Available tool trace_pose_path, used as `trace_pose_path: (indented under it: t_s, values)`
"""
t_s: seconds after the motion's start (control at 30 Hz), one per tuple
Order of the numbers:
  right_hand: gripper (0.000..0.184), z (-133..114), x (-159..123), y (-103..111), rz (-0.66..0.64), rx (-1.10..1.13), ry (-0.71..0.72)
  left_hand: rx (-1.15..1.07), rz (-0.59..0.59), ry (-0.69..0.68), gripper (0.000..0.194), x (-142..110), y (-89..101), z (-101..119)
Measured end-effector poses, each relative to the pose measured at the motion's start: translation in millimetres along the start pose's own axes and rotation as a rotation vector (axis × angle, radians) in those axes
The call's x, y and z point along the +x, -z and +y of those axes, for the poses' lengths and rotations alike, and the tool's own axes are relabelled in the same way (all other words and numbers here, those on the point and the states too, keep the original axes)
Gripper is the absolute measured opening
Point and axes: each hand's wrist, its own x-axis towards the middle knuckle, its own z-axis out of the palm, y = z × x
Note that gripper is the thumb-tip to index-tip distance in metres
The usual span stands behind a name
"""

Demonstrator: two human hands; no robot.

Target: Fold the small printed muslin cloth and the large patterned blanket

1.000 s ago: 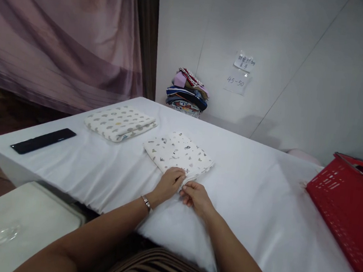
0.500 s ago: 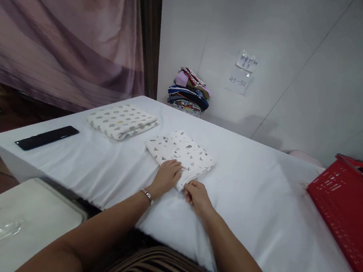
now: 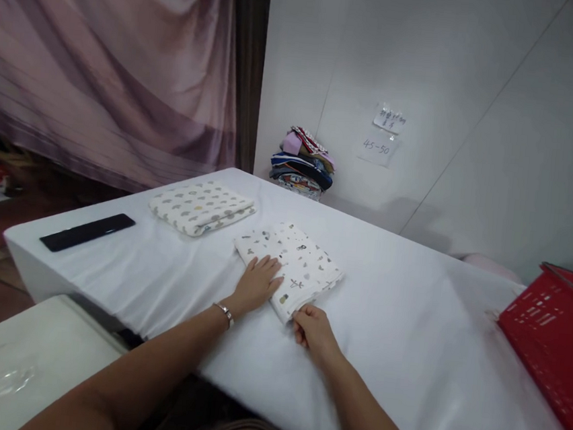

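A folded white cloth with small grey and dark prints point(image 3: 298, 260) lies on the white-covered table point(image 3: 384, 299). My left hand point(image 3: 257, 282) rests flat on its left edge, fingers stretched out over the print. At the near right corner of the cloth, my right hand point(image 3: 313, 331) pinches the edge between thumb and fingers. Farther left sits a second folded cloth, white with grey cloud-like shapes point(image 3: 198, 208); neither hand touches it.
A black flat slab point(image 3: 87, 231) lies at the table's left end. A stack of folded fabrics point(image 3: 303, 164) stands by the wall behind. To the right is a red plastic basket point(image 3: 552, 342). A pale surface point(image 3: 44, 361) with clear plastic on it is at lower left.
My left hand has slid a little left and spread flatter, baring more of the printed cloth. My right hand keeps its pinch at the corner. The whole view has shifted slightly.
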Motion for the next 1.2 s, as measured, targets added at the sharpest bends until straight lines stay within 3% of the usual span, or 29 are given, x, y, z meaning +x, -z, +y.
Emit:
trace_pose_path:
  t_s: [0.2, 0.43, 0.57, 0.7, 0.87, 1.0, 1.13, 1.2]
  values:
    - [0.034, 7, 0, -2, -0.055, 0.041, 0.025, 0.017, 0.052, 0.025, 0.042, 4, 2.4, -3]
    - [0.035, 16, 6, -10, -0.011, -0.099, 0.081, 0.135, 0.066, 0.231, 0.048, 28, 2.6, -52]
    - [0.029, 18, 8, -11, -0.016, -0.121, 0.076, 0.154, 0.066, 0.254, 0.048, 30, -1.5, -65]
    - [0.025, 18, 9, -11, -0.016, -0.126, 0.074, 0.145, 0.007, 0.275, 0.045, 33, 6.4, -61]
    - [0.024, 21, 11, -10, -0.027, -0.111, 0.081, 0.153, 0.001, 0.237, 0.048, 55, 18.2, -45]
    - [0.023, 21, 12, -11, -0.030, -0.108, 0.062, 0.145, -0.067, 0.178, 0.054, 72, 8.3, -37]
    - [0.023, 18, 11, -10, -0.035, -0.108, 0.064, 0.145, -0.202, 0.233, 0.059, 81, 0.3, -37]
    - [0.022, 16, 10, -10, -0.045, -0.104, 0.071, 0.143, -0.212, 0.250, 0.059, 87, 2.6, -32]
